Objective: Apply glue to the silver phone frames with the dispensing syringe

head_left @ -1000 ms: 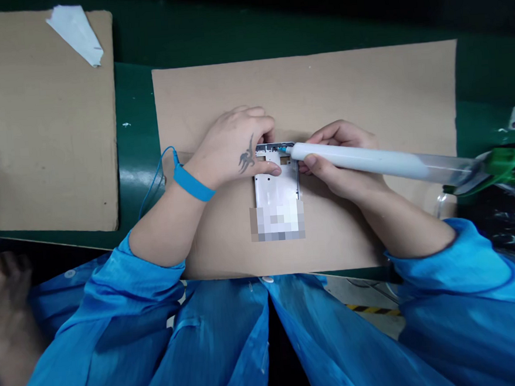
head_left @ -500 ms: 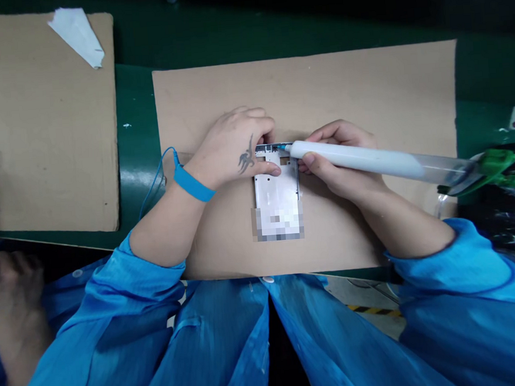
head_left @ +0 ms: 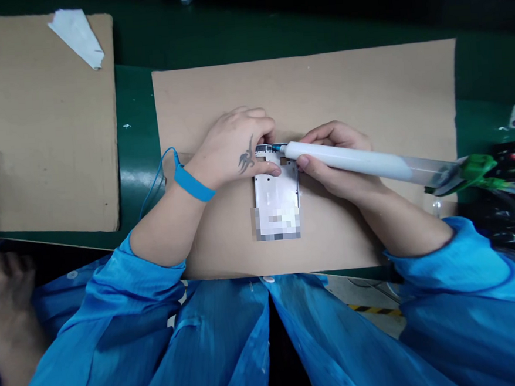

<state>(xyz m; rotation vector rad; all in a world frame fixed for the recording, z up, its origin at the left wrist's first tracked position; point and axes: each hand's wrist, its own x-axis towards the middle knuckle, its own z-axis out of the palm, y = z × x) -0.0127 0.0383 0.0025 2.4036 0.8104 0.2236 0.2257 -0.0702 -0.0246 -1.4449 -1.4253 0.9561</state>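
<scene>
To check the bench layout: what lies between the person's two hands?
In the head view, a metal phone frame lies between the left hand and the right hand, with a white syringe reaching its top edge.

Our silver phone mid-frame (head_left: 275,192) lies flat on a cardboard sheet (head_left: 365,91), its lower end blurred out. Our dispensing syringe (head_left: 348,163), white-filled with a clear rear barrel, slants in from the right, its blue tip (head_left: 276,148) at the frame's top edge.

Green workbench (head_left: 136,137) under cardboard sheets (head_left: 45,125)
</scene>
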